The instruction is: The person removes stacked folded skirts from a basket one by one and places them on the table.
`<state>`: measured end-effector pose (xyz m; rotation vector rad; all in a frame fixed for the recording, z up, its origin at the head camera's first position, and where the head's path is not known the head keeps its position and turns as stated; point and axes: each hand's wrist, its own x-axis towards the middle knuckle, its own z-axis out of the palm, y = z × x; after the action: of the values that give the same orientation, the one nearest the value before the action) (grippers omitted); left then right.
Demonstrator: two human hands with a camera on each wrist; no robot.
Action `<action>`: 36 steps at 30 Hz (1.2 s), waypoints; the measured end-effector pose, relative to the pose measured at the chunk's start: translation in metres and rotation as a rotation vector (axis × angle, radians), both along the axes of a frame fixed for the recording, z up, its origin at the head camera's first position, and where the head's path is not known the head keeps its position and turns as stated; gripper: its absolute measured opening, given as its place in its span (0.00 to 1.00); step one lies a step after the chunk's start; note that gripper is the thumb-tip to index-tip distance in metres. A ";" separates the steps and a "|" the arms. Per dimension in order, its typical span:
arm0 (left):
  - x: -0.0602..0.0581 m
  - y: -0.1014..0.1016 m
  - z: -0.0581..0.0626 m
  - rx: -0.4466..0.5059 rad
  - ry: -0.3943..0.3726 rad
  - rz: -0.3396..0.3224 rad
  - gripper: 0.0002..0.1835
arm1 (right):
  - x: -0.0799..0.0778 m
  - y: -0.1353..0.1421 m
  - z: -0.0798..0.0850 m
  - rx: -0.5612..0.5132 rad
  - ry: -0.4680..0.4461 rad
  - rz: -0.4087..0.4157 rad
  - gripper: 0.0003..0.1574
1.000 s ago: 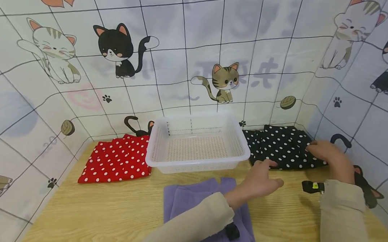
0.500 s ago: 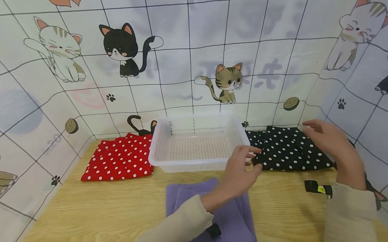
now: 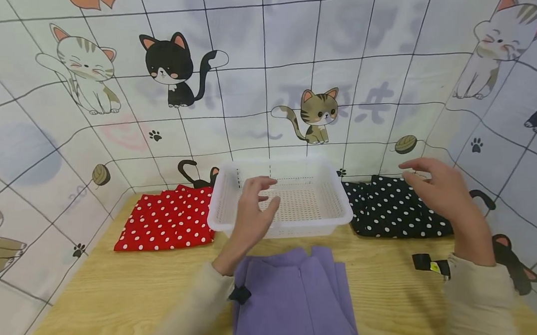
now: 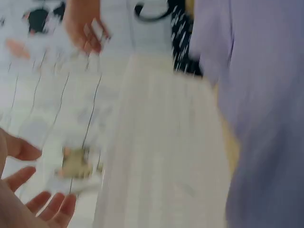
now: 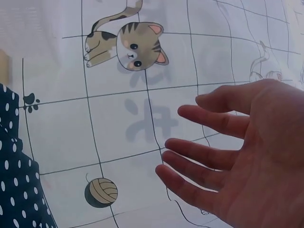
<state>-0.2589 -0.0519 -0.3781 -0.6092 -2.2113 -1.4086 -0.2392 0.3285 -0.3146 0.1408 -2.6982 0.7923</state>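
My left hand (image 3: pixel 254 214) is over the front left part of a white perforated plastic basket (image 3: pixel 338 221), fingers loosely bent and nothing in them. In the left wrist view the same hand (image 4: pixel 33 194) shows spread fingers, and the picture is blurred. My right hand (image 3: pixel 440 190) hovers above a folded black cloth with white dots (image 3: pixel 397 208), holding nothing. Its fingers (image 5: pixel 204 185) are extended and apart in the right wrist view. Folded purple cloth (image 3: pixel 289 303) lies in front of the basket, partly behind my left sleeve. To the basket's left lies a folded red cloth with white dots (image 3: pixel 167 223).
Everything stands on a wood-grain table (image 3: pixel 123 291). A wall covering with cartoon cats (image 3: pixel 316 114) rises directly behind the basket and closes in on both sides. Black wrist straps (image 3: pixel 426 263) hang at my cuffs.
My left hand has swept left, from beside the black dotted cloth to over the basket. The right hand has lifted off the black dotted cloth and shifted slightly left.
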 end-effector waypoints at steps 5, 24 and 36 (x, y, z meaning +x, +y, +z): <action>-0.018 -0.047 0.001 -0.088 -0.003 0.058 0.23 | 0.000 -0.007 0.000 0.048 -0.010 0.065 0.26; -0.023 -0.107 0.008 -0.405 -0.031 0.367 0.36 | 0.012 -0.013 -0.009 0.113 0.030 0.119 0.21; -0.025 -0.116 0.011 -0.461 -0.090 0.335 0.39 | -0.001 -0.015 -0.020 0.151 -0.037 0.182 0.30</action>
<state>-0.2837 -0.1676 -0.3669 -0.2983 -2.5824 -0.7775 -0.2400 0.3131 -0.3344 0.4159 -2.8083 0.6449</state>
